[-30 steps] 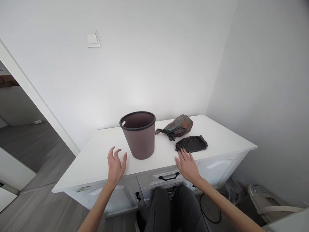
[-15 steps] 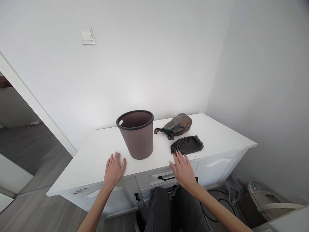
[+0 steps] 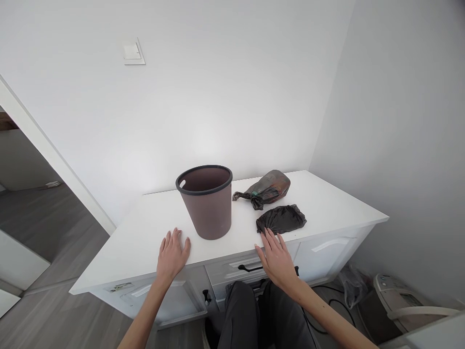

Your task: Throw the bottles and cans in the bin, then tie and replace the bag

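Note:
My left hand [image 3: 172, 255] lies flat and open on the front edge of the white desk [image 3: 327, 201], just left of a brown waste bin [image 3: 208, 202] with a dark rim. My right hand [image 3: 276, 257] rests flat and open on the desk's front edge, fingertips almost touching a folded black plastic bag [image 3: 281, 219]. Behind that bag lies a tied, filled dark bag [image 3: 266, 188]. Neither hand holds anything.
The desk has a middle drawer with a black handle [image 3: 250, 267] above my legs. White walls close in at the back and right. An open doorway [image 3: 32, 194] is at the left. A pale appliance [image 3: 399, 300] and cables sit on the floor at the right.
My left hand has come down from slightly raised to lying flat on the desk. My right hand has barely shifted. The view moved a little.

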A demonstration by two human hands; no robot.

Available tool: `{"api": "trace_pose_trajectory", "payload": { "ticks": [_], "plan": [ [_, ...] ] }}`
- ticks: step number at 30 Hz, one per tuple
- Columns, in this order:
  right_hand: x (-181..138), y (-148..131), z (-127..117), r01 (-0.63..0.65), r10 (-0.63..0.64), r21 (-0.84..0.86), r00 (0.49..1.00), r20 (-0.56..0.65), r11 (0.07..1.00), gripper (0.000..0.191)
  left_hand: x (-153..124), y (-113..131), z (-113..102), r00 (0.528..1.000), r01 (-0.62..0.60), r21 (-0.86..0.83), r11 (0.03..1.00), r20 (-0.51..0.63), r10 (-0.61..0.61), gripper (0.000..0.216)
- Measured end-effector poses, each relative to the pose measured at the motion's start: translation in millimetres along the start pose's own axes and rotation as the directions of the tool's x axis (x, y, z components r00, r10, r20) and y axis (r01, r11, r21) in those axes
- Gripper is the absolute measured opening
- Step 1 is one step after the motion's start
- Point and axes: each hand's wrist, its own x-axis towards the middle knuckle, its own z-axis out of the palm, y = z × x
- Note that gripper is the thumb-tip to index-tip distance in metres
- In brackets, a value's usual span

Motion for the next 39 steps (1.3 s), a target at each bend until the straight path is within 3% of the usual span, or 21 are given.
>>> {"api": "trace_pose_trajectory", "payload": {
  "ticks": [7,11,14,18,20,23,26,30,35,37,39],
  "plan": [
    [-12,-13,-10,0.059,-0.060,0.018,0.997,0.042,0.998,0.053,0,2,-1,1.000,0.000,-0.004,1.000,0.007,0.000,0.062],
    [-15,-20,-28,0.090,-0.097,0.186,0.995,0.031,0.979,0.048,-1,1,-6,1.000,0.009,-0.067,0.998,0.023,-0.008,0.059],
    [-8,-28,-56,0.010,-0.014,0.376,1.000,0.008,0.926,0.045,-3,5,-14,0.999,0.050,-0.212,0.976,0.009,-0.049,0.054],
    [17,-44,-110,-0.172,0.161,0.653,0.984,0.077,0.738,0.040,-13,30,-38,0.975,0.080,-0.477,0.875,-0.146,-0.169,0.041],
    [32,-52,-137,-0.226,0.197,0.763,0.972,0.132,0.605,0.038,-21,53,-57,0.948,0.020,-0.540,0.841,-0.256,-0.187,0.033],
    [47,-65,-166,-0.278,0.243,0.854,0.952,0.185,0.440,0.037,-32,91,-90,0.921,-0.127,-0.585,0.801,-0.369,-0.123,0.023],
    [54,-74,-180,-0.302,0.251,0.889,0.942,0.223,0.344,0.037,-39,123,-120,0.958,-0.228,-0.652,0.723,-0.281,0.048,0.020],
    [58,-81,-184,-0.318,0.213,0.938,0.934,0.286,0.136,0.040,-46,144,-142,0.964,-0.192,-0.756,0.626,-0.028,0.263,0.025],
    [61,-83,-188,-0.356,0.108,0.909,0.917,0.385,-0.217,0.050,-55,148,-150,0.944,-0.216,-0.798,0.563,-0.022,0.330,0.037],
    [62,-81,-191,-0.345,0.079,0.902,0.923,0.376,-0.261,0.051,-56,148,-155,0.931,-0.249,-0.769,0.589,-0.021,0.365,0.051],
    [62,-76,-194,-0.339,0.049,0.911,0.932,0.359,-0.234,0.051,-55,148,-160,0.924,-0.244,-0.724,0.645,0.028,0.381,0.051]
  ]
}}
